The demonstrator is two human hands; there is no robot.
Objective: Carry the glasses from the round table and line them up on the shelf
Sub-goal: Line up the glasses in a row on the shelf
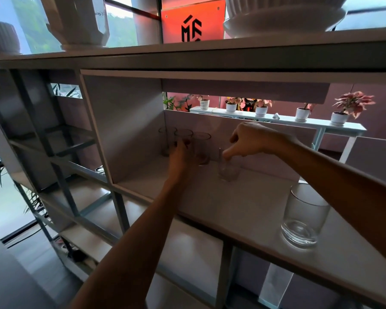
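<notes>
The glasses all stand upright, mouths up, on the pale shelf (243, 201). Our left hand (181, 153) curls its fingers round the middle glass (183, 134) of three in the back-left corner. Our right hand (252, 139) pinches the rim of a fourth glass (228, 172). A wide tumbler (303, 217) stands near the front edge. Behind, potted plants (301, 113) line a white bench (348, 128), and an orange sign (192, 18) bears a black angular logo.

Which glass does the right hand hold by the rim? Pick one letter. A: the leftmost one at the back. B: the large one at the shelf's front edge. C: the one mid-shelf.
C: the right hand pinches the rim of the mid-shelf glass; the large front glass stands untouched, and the left hand grips a back-row glass.
</notes>
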